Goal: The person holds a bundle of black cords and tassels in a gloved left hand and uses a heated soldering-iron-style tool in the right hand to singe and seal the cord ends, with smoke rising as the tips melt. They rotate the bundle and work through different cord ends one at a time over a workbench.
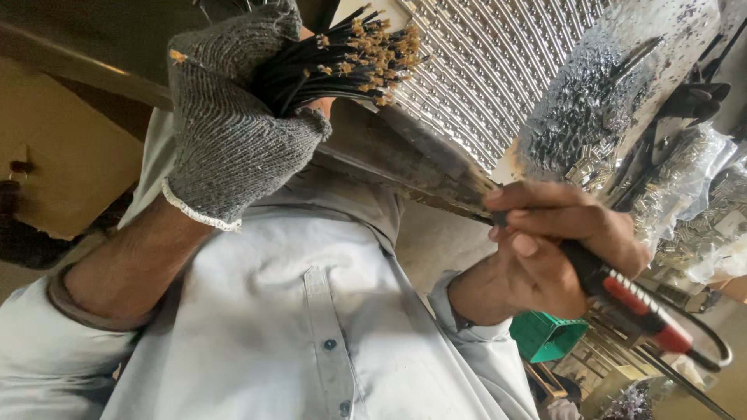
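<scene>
Soft daylight, brightest on the shirt [257,311]; top left corner is dark, the right edge perhaps slightly blurred.

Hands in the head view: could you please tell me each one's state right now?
Left hand: gloved, closed on a bundle of black wires.
Right hand: bare, closed on a red-and-black tool.

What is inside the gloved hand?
The gloved hand grips a bundle of black wires; their stripped copper-coloured tips fan out beyond it. The wires' lower length is hidden by the glove.
</scene>
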